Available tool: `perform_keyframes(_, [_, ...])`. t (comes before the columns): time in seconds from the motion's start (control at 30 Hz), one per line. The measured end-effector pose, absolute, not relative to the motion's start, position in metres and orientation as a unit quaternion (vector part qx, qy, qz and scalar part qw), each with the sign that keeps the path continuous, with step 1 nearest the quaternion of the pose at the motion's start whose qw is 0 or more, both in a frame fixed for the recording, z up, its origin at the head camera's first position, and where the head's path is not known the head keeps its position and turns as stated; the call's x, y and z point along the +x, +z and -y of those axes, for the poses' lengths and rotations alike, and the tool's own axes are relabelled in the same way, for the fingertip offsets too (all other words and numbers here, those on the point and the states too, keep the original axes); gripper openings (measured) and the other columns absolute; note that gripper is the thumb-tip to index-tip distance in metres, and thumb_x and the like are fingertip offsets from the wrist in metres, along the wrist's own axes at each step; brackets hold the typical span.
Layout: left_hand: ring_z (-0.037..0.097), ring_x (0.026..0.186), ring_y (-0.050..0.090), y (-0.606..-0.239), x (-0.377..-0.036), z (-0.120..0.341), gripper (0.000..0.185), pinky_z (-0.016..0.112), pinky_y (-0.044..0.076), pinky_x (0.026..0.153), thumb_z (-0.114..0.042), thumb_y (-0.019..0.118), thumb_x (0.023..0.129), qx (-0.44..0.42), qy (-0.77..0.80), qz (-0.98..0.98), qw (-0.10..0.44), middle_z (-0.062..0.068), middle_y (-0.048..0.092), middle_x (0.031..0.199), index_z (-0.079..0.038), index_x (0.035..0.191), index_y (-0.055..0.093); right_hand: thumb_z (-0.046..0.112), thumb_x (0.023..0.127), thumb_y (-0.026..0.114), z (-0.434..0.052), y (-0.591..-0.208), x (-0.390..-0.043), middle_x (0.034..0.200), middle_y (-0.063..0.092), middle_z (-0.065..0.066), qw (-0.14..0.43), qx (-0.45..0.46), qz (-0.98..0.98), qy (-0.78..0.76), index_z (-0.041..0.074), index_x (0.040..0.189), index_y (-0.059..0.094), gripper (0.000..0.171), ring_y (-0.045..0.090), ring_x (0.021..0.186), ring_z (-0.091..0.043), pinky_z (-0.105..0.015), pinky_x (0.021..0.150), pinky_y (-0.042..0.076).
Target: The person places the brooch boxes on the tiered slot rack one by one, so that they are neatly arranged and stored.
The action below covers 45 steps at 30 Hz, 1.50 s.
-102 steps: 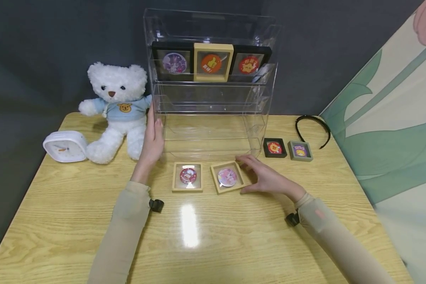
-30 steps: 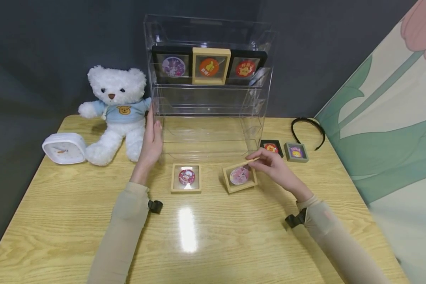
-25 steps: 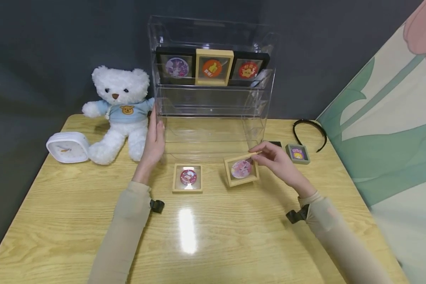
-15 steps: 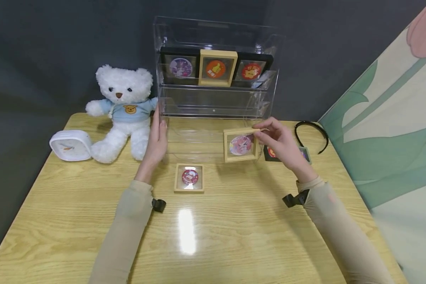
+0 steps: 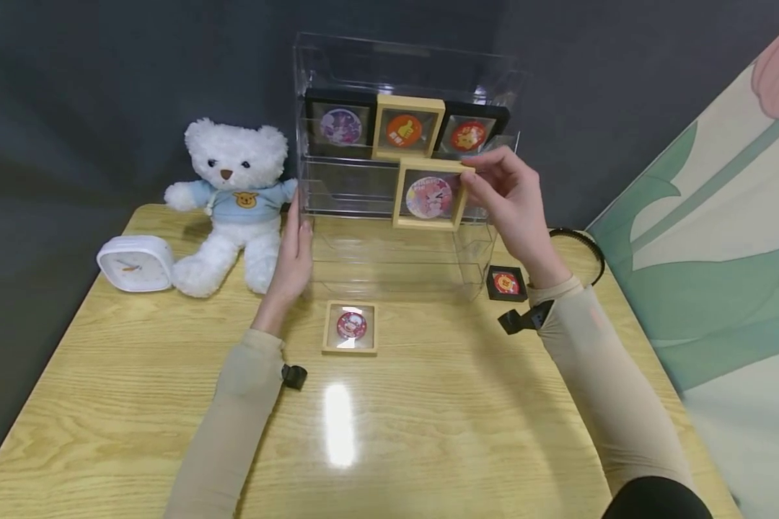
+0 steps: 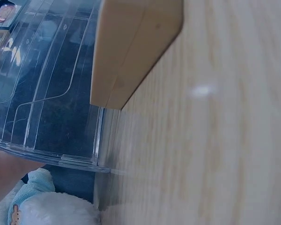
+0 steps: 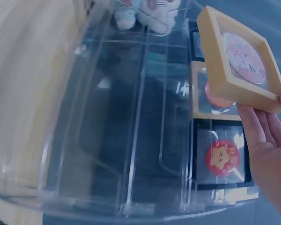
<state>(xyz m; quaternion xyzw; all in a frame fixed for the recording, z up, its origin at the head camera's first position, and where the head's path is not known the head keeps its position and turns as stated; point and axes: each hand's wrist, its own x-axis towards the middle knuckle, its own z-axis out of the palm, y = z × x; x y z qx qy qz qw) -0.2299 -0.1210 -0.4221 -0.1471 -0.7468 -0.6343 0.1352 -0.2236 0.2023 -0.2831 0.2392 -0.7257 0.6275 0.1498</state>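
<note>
My right hand (image 5: 513, 205) pinches a light-wood badge frame (image 5: 428, 198) by its upper right corner. The frame, with a round pink badge inside, is held up before the middle tier of a clear tiered display rack (image 5: 347, 191). In the right wrist view the same frame (image 7: 243, 58) is tilted above the rack. My left hand (image 5: 291, 263) rests along the rack's left side with straight fingers. Three badge frames stand on the upper tier: a black one (image 5: 340, 124), a light-wood one (image 5: 407, 128) and another black one (image 5: 472, 131).
Before the rack lies a light-wood frame (image 5: 350, 328) with a red badge. A small black frame (image 5: 506, 283) and a black headband (image 5: 593, 252) lie at the right, partly behind my right arm. A white teddy bear (image 5: 234, 209) and a white clock (image 5: 136, 264) stand left.
My right hand has picked up the pink-badge frame from the table and raised it to the rack's middle tier. My left hand has stayed at the rack's side.
</note>
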Motion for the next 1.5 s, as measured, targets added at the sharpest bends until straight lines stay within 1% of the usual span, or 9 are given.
perform_keyframes(0.17, [0.021,0.162,0.011,-0.422,-0.230,0.119,0.059,0.031,0.015,0.130,-0.012,0.026,0.118,-0.152,-0.635,0.744,0.139,0.007,0.007,0.179,-0.010,0.174,0.007,0.003,0.104,0.070,-0.193,-0.272,-0.232,0.101,0.072,-0.008,0.167,0.236,0.717,0.635,0.005,0.116,0.075,0.013,0.069,0.086,-0.015,-0.024,0.077,0.062])
perform_keyframes(0.3, [0.022,0.162,0.011,-0.422,-0.230,0.119,0.059,0.033,0.017,0.130,-0.012,0.025,0.118,-0.151,-0.637,0.744,0.136,0.008,0.006,0.179,-0.009,0.173,0.007,0.001,0.104,0.070,-0.186,-0.268,-0.238,0.104,0.075,-0.009,0.185,0.260,0.709,0.629,0.004,0.116,0.075,0.014,0.069,0.084,-0.013,-0.024,0.075,0.062])
perform_keyframes(0.53, [0.021,0.162,0.010,-0.421,-0.229,0.120,0.058,0.032,0.018,0.130,-0.013,0.024,0.118,-0.149,-0.634,0.747,0.131,0.008,0.005,0.180,-0.008,0.173,0.005,-0.004,0.104,0.067,-0.170,-0.264,-0.246,0.106,0.076,-0.017,0.209,0.288,0.695,0.624,0.002,0.117,0.075,0.016,0.073,0.089,-0.017,-0.027,0.081,0.064])
perform_keyframes(0.63, [0.021,0.162,0.010,-0.422,-0.228,0.120,0.058,0.032,0.018,0.130,-0.012,0.023,0.118,-0.147,-0.637,0.746,0.128,0.007,0.004,0.180,-0.009,0.173,0.005,-0.005,0.103,0.067,-0.163,-0.265,-0.250,0.105,0.076,-0.015,0.222,0.290,0.693,0.622,0.001,0.115,0.075,0.016,0.073,0.090,-0.018,-0.027,0.082,0.063])
perform_keyframes(0.77, [0.022,0.162,0.011,-0.421,-0.228,0.121,0.059,0.034,0.021,0.130,-0.011,0.023,0.118,-0.144,-0.641,0.744,0.122,0.007,0.004,0.180,-0.010,0.173,0.005,-0.006,0.102,0.068,-0.154,-0.270,-0.258,0.106,0.076,-0.005,0.239,0.297,0.692,0.613,0.000,0.113,0.076,0.015,0.073,0.093,-0.021,-0.029,0.084,0.061])
perform_keyframes(0.83, [0.024,0.162,0.012,-0.420,-0.228,0.120,0.059,0.035,0.021,0.130,-0.010,0.023,0.118,-0.144,-0.643,0.742,0.121,0.008,0.005,0.179,-0.009,0.173,0.005,-0.007,0.102,0.067,-0.149,-0.273,-0.262,0.107,0.076,-0.004,0.243,0.299,0.691,0.612,0.000,0.112,0.075,0.015,0.074,0.094,-0.022,-0.030,0.086,0.060])
perform_keyframes(1.07, [0.026,0.163,0.012,-0.421,-0.229,0.120,0.060,0.037,0.022,0.130,-0.007,0.024,0.117,-0.149,-0.652,0.733,0.125,0.010,0.004,0.179,-0.007,0.173,0.004,-0.005,0.102,0.068,-0.131,-0.282,-0.273,0.116,0.074,-0.013,0.242,0.302,0.706,0.594,-0.007,0.111,0.071,0.009,0.074,0.100,-0.021,-0.030,0.089,0.060])
perform_keyframes(1.27, [0.023,0.162,0.013,-0.421,-0.229,0.120,0.059,0.035,0.021,0.130,-0.010,0.024,0.117,-0.149,-0.647,0.737,0.127,0.009,0.005,0.179,-0.008,0.173,0.005,-0.003,0.103,0.068,-0.118,-0.291,-0.279,0.117,0.074,-0.015,0.223,0.288,0.716,0.596,-0.007,0.110,0.071,0.009,0.074,0.099,-0.017,-0.032,0.092,0.060])
perform_keyframes(1.5, [0.023,0.162,0.013,-0.421,-0.230,0.120,0.059,0.035,0.022,0.130,-0.009,0.024,0.117,-0.150,-0.647,0.737,0.128,0.008,0.004,0.180,-0.008,0.173,0.005,-0.004,0.103,0.067,-0.107,-0.305,-0.284,0.120,0.073,-0.018,0.207,0.277,0.720,0.602,-0.009,0.111,0.070,0.010,0.073,0.105,-0.021,-0.036,0.098,0.060])
